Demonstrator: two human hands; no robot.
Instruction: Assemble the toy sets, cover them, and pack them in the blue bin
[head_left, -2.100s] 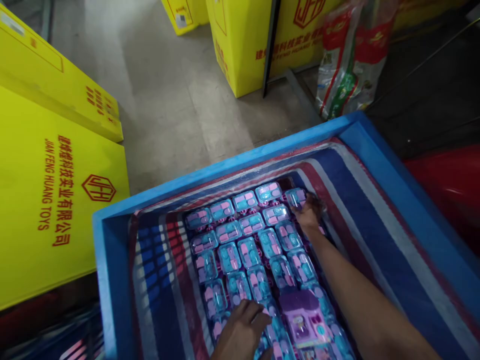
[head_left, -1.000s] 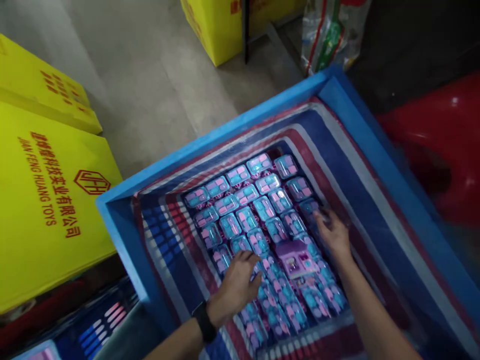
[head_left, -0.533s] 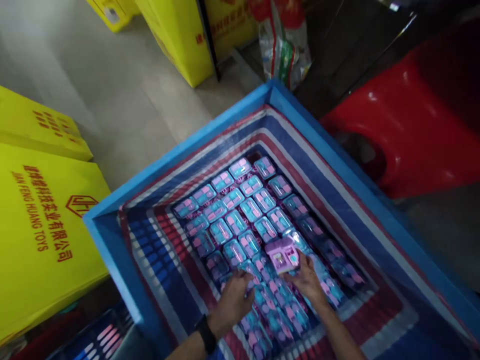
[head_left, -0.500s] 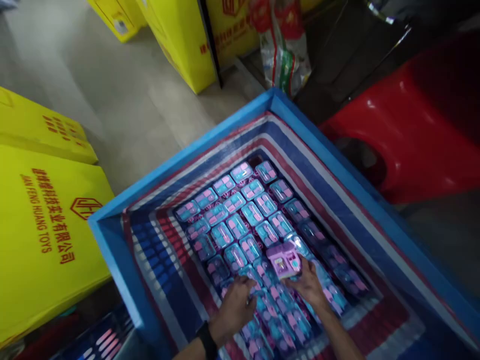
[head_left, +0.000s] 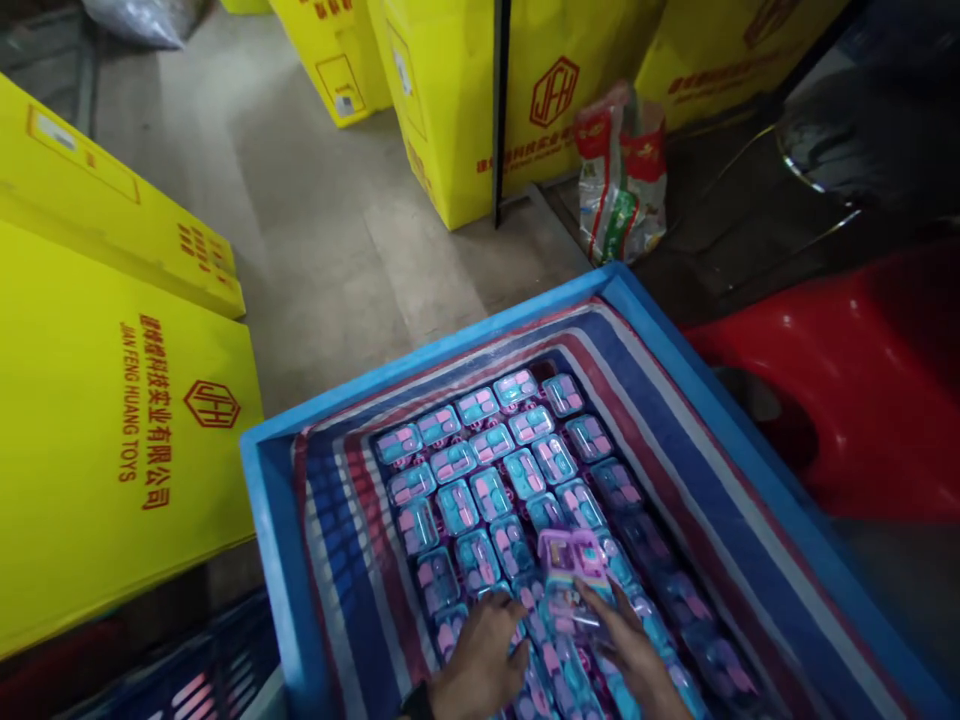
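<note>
here my two hands lie on one layer of toy packs [head_left: 491, 470] in one blue crate [head_left: 264, 480]: right hand [head_left: 637, 655] fingers hold one purple toy [head_left: 574, 580], left hand [head_left: 480, 665] fingers spread flat.

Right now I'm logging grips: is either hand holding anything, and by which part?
The right hand grips the purple-and-pink boxed toy at its near end, fingers over its clear front. The left hand only rests flat on the packed teal-and-pink toy packs.
</note>
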